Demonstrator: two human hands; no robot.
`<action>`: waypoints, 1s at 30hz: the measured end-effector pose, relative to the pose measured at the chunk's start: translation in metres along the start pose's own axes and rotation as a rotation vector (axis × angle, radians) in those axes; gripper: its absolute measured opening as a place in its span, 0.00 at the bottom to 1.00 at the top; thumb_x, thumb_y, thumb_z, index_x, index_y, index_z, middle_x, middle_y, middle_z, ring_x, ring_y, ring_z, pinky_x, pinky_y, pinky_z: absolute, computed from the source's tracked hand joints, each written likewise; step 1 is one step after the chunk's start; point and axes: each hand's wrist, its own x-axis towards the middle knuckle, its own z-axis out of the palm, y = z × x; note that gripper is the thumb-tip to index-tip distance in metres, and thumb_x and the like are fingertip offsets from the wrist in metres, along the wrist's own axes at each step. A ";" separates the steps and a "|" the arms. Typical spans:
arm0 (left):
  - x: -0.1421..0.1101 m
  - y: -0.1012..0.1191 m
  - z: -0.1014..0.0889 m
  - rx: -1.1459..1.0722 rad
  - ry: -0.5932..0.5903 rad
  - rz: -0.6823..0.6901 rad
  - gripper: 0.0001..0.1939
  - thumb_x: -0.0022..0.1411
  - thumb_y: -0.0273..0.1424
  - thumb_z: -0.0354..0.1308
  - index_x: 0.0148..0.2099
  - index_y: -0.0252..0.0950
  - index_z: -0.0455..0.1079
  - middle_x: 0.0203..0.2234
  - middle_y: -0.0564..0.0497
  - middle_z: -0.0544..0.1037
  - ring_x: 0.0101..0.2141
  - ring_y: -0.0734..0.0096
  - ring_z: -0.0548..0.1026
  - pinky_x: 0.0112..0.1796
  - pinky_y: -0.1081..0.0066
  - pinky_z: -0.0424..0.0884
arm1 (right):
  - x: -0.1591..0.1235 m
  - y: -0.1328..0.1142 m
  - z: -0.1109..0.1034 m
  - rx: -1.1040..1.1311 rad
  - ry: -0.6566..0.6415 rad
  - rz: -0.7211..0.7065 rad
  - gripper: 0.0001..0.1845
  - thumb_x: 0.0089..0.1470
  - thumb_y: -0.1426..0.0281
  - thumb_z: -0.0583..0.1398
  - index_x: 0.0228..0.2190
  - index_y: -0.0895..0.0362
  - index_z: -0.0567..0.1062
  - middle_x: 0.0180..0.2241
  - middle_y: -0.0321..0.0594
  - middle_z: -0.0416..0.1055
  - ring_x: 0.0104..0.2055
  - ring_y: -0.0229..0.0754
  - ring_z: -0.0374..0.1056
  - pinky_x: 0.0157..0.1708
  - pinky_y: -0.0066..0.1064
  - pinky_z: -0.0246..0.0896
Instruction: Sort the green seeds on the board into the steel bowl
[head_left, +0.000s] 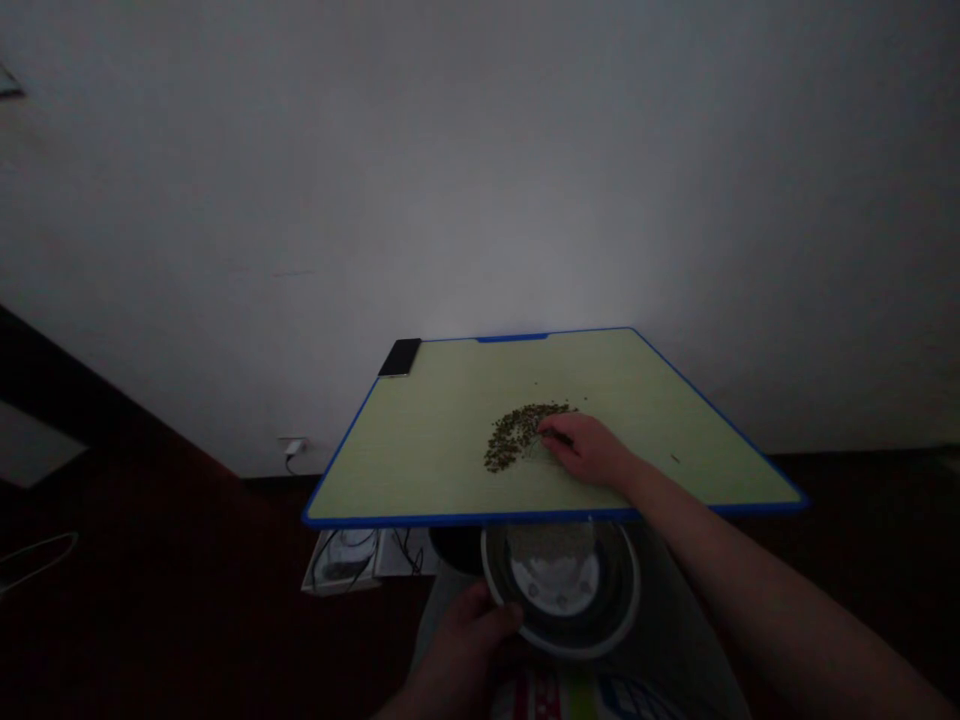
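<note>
A loose pile of small brown seeds or grains (517,432) is spread on the pale green top of a small blue-edged table (420,460). At the right side of this pile, my right hand (585,448) rests low on the tabletop with its fingers pinched together; what they hold, if anything, is hidden. My left hand (472,635) grips the near left rim of a round metal bowl (636,585), thumb over the edge. The bowl sits below the table's front edge, above my lap. Something pale shows inside it, too dim to make out.
A dark phone (400,357) lies at the table's far left corner. Behind the table rises a pale wall (480,180), with a plugged-in charger (295,447) low on the left. Below the table stands a white box (341,560) with cables. A few stray grains lie beyond the pile.
</note>
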 end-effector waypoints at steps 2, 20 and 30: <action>-0.001 0.001 0.002 0.005 0.016 -0.006 0.19 0.45 0.33 0.77 0.42 0.32 0.83 0.41 0.37 0.87 0.45 0.45 0.84 0.53 0.51 0.75 | 0.001 0.000 0.000 -0.002 0.000 -0.004 0.13 0.61 0.72 0.56 0.43 0.60 0.79 0.39 0.50 0.80 0.42 0.50 0.74 0.44 0.39 0.66; -0.009 0.005 -0.001 0.010 -0.029 0.012 0.15 0.46 0.33 0.76 0.39 0.36 0.84 0.36 0.42 0.88 0.48 0.43 0.83 0.57 0.47 0.69 | 0.009 -0.006 -0.001 -0.045 -0.036 0.043 0.13 0.63 0.73 0.56 0.44 0.57 0.79 0.44 0.48 0.80 0.46 0.48 0.74 0.48 0.38 0.65; -0.015 0.008 0.000 0.082 -0.058 0.013 0.17 0.47 0.35 0.77 0.40 0.35 0.84 0.37 0.42 0.88 0.47 0.45 0.83 0.57 0.49 0.69 | 0.017 -0.013 -0.007 -0.079 -0.128 0.025 0.12 0.65 0.72 0.56 0.44 0.57 0.79 0.42 0.47 0.80 0.44 0.46 0.74 0.45 0.35 0.63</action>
